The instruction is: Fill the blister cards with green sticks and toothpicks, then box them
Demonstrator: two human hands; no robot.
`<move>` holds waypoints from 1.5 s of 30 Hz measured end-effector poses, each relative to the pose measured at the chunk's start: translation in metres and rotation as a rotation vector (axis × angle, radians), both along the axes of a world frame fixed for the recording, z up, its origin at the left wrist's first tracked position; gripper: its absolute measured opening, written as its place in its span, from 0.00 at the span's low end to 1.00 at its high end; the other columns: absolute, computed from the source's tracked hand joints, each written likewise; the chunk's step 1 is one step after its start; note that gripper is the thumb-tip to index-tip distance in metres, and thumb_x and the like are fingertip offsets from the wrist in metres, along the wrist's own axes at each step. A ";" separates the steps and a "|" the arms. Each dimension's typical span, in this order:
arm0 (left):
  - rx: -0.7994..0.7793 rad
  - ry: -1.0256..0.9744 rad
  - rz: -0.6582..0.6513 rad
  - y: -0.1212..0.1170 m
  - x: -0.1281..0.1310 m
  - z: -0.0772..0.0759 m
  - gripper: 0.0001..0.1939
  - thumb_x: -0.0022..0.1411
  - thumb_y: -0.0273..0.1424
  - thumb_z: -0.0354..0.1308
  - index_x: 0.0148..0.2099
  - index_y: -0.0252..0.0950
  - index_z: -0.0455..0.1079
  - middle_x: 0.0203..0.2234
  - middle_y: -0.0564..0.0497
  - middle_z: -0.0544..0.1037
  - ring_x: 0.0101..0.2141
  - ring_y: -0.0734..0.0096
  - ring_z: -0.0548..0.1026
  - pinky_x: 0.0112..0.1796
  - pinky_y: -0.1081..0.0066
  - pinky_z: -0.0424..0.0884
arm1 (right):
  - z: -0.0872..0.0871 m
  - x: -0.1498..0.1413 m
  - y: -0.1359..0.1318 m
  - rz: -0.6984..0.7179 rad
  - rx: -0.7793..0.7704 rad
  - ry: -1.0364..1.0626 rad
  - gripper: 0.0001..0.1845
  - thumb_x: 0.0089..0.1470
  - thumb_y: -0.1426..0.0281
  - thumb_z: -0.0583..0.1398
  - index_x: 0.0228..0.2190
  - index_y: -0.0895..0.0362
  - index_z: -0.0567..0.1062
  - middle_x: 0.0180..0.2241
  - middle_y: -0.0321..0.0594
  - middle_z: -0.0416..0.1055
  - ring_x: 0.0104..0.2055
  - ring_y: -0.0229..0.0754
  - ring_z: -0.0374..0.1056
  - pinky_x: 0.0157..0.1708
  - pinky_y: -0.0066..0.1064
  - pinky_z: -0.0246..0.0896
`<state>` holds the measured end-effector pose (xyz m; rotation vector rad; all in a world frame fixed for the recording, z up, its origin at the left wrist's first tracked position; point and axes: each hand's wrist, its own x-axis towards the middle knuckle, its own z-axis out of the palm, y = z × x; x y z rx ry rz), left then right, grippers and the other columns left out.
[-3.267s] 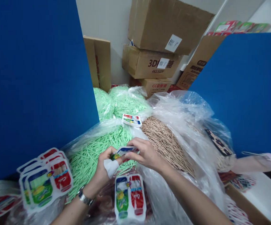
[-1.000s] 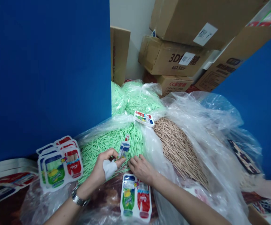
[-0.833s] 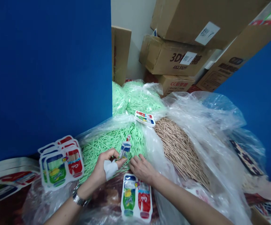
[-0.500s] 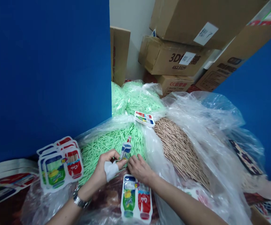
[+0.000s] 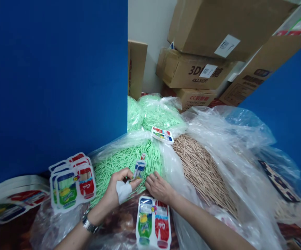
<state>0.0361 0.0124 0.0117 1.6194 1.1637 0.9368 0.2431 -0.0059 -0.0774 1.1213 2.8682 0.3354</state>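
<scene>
My left hand (image 5: 119,189), with a white bandage on the thumb and a watch on the wrist, pinches a small printed pouch (image 5: 139,168) upright over a heap of green sticks (image 5: 124,160) in a clear bag. My right hand (image 5: 158,186) rests fingers-down on the green sticks just right of the pouch, fingers curled as if pinching sticks; what it holds is too small to make out. A flat twin-bottle pouch (image 5: 153,222) lies below both hands.
A stack of filled pouches (image 5: 72,180) sits at the left. Brown sticks (image 5: 199,170) fill a clear bag at the right, with another pouch (image 5: 162,134) on top. Blue partitions (image 5: 54,76) flank both sides; cardboard boxes (image 5: 205,38) are stacked behind.
Earlier both hands held the pouch up together. Since then they have lowered onto the green sticks; the left keeps the pouch upright while the right works at the sticks beside it.
</scene>
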 end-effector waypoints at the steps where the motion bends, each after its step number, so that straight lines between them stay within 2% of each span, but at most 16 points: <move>1: -0.002 -0.007 0.004 0.000 0.000 0.000 0.15 0.52 0.34 0.61 0.22 0.37 0.57 0.18 0.59 0.59 0.21 0.76 0.58 0.24 0.75 0.56 | 0.000 0.000 0.000 0.004 0.003 0.003 0.07 0.59 0.73 0.53 0.35 0.60 0.71 0.32 0.44 0.69 0.38 0.47 0.62 0.48 0.44 0.53; 6: -0.020 -0.049 0.022 -0.001 0.001 -0.001 0.15 0.52 0.34 0.61 0.22 0.37 0.58 0.18 0.58 0.60 0.21 0.76 0.58 0.24 0.75 0.56 | 0.005 -0.004 0.001 -0.010 -0.057 0.069 0.07 0.59 0.74 0.52 0.36 0.58 0.70 0.33 0.43 0.69 0.41 0.46 0.63 0.52 0.46 0.52; 9: -0.007 -0.060 0.055 0.001 -0.001 -0.002 0.16 0.52 0.34 0.62 0.22 0.37 0.58 0.18 0.59 0.60 0.21 0.76 0.58 0.24 0.75 0.56 | 0.016 -0.007 0.002 -0.069 -0.167 0.218 0.07 0.60 0.75 0.51 0.37 0.58 0.69 0.37 0.45 0.70 0.43 0.47 0.63 0.51 0.45 0.54; 12: -0.028 -0.113 0.111 0.005 -0.006 0.002 0.16 0.52 0.35 0.62 0.22 0.38 0.57 0.17 0.59 0.59 0.20 0.76 0.58 0.23 0.75 0.55 | 0.026 -0.007 0.004 -0.255 -0.357 0.513 0.09 0.59 0.75 0.49 0.40 0.60 0.67 0.37 0.48 0.70 0.43 0.47 0.65 0.43 0.40 0.60; 15: -0.028 -0.159 0.170 0.008 -0.010 0.007 0.17 0.51 0.36 0.62 0.21 0.38 0.57 0.16 0.59 0.59 0.20 0.76 0.58 0.22 0.75 0.55 | 0.032 -0.004 0.006 -0.418 -0.505 0.796 0.09 0.61 0.72 0.46 0.39 0.58 0.64 0.33 0.44 0.72 0.35 0.44 0.68 0.36 0.36 0.62; 17: -0.027 -0.170 0.198 0.010 -0.013 0.007 0.17 0.50 0.36 0.63 0.21 0.37 0.57 0.16 0.59 0.59 0.19 0.77 0.57 0.22 0.75 0.55 | 0.034 -0.001 0.010 -0.527 -0.625 1.089 0.09 0.62 0.66 0.47 0.35 0.55 0.63 0.28 0.38 0.70 0.29 0.41 0.67 0.32 0.33 0.62; 19: -0.036 -0.177 0.205 0.011 -0.014 0.004 0.17 0.50 0.37 0.63 0.21 0.37 0.58 0.16 0.59 0.59 0.19 0.77 0.58 0.21 0.75 0.56 | 0.037 0.001 0.014 -0.636 -0.775 1.476 0.12 0.60 0.59 0.51 0.31 0.54 0.62 0.24 0.32 0.65 0.24 0.38 0.64 0.27 0.31 0.59; 22: -0.064 -0.184 0.196 0.010 -0.013 -0.005 0.17 0.50 0.38 0.63 0.22 0.37 0.59 0.16 0.59 0.60 0.19 0.76 0.58 0.21 0.75 0.56 | 0.044 0.000 0.018 -0.688 -0.894 1.807 0.18 0.54 0.52 0.56 0.35 0.54 0.64 0.23 0.28 0.59 0.20 0.34 0.57 0.22 0.28 0.55; 24: -0.077 -0.170 0.169 0.007 -0.011 -0.011 0.17 0.52 0.38 0.62 0.22 0.37 0.59 0.16 0.59 0.60 0.19 0.77 0.58 0.21 0.75 0.55 | 0.053 -0.002 0.019 -0.689 -0.978 1.934 0.22 0.51 0.51 0.59 0.38 0.55 0.65 0.23 0.27 0.58 0.19 0.32 0.55 0.21 0.27 0.54; 26: -0.073 -0.127 0.135 0.002 -0.009 -0.016 0.16 0.54 0.38 0.61 0.23 0.37 0.59 0.17 0.59 0.59 0.19 0.76 0.57 0.22 0.75 0.54 | 0.067 -0.003 0.018 -0.669 -1.060 2.073 0.23 0.47 0.53 0.64 0.37 0.56 0.66 0.23 0.27 0.59 0.20 0.31 0.57 0.23 0.26 0.55; 27: -0.060 -0.098 0.121 0.000 -0.007 -0.018 0.16 0.54 0.37 0.61 0.24 0.37 0.59 0.17 0.59 0.59 0.19 0.76 0.57 0.22 0.75 0.54 | 0.075 -0.004 0.017 -0.646 -1.062 2.128 0.22 0.46 0.54 0.65 0.36 0.56 0.67 0.23 0.28 0.60 0.21 0.32 0.58 0.24 0.27 0.57; 29: -0.020 -0.031 0.097 -0.005 -0.004 -0.021 0.14 0.56 0.36 0.61 0.25 0.37 0.60 0.18 0.59 0.60 0.21 0.75 0.58 0.23 0.74 0.55 | 0.094 -0.006 0.016 -0.575 -0.970 2.187 0.20 0.48 0.55 0.64 0.35 0.55 0.66 0.24 0.29 0.63 0.24 0.34 0.62 0.28 0.30 0.60; 32: 0.094 0.069 0.053 -0.012 0.002 -0.024 0.13 0.58 0.35 0.59 0.26 0.37 0.61 0.20 0.57 0.62 0.22 0.74 0.61 0.25 0.74 0.57 | 0.121 -0.011 0.013 -0.446 -0.701 2.176 0.14 0.57 0.56 0.57 0.36 0.53 0.65 0.25 0.30 0.65 0.30 0.38 0.67 0.38 0.36 0.62; 35: 0.205 0.129 0.004 -0.016 0.009 -0.027 0.12 0.60 0.34 0.58 0.27 0.37 0.61 0.21 0.56 0.64 0.24 0.72 0.63 0.26 0.74 0.58 | 0.139 -0.021 0.011 -0.333 -0.470 2.087 0.10 0.63 0.59 0.51 0.39 0.52 0.64 0.25 0.31 0.65 0.38 0.40 0.68 0.47 0.41 0.59; 40: 0.315 0.136 -0.047 -0.019 0.016 -0.023 0.11 0.61 0.29 0.55 0.27 0.37 0.59 0.22 0.55 0.66 0.25 0.71 0.66 0.28 0.73 0.61 | 0.148 -0.040 0.007 -0.223 -0.358 1.962 0.08 0.65 0.64 0.48 0.38 0.52 0.65 0.28 0.33 0.65 0.42 0.41 0.66 0.48 0.41 0.59; 45: 0.372 0.146 -0.055 -0.019 0.016 -0.020 0.09 0.61 0.26 0.54 0.29 0.37 0.59 0.23 0.53 0.67 0.26 0.70 0.66 0.29 0.71 0.62 | 0.145 -0.050 0.006 -0.242 -0.303 1.818 0.09 0.65 0.65 0.47 0.36 0.53 0.64 0.28 0.34 0.63 0.41 0.40 0.65 0.48 0.40 0.59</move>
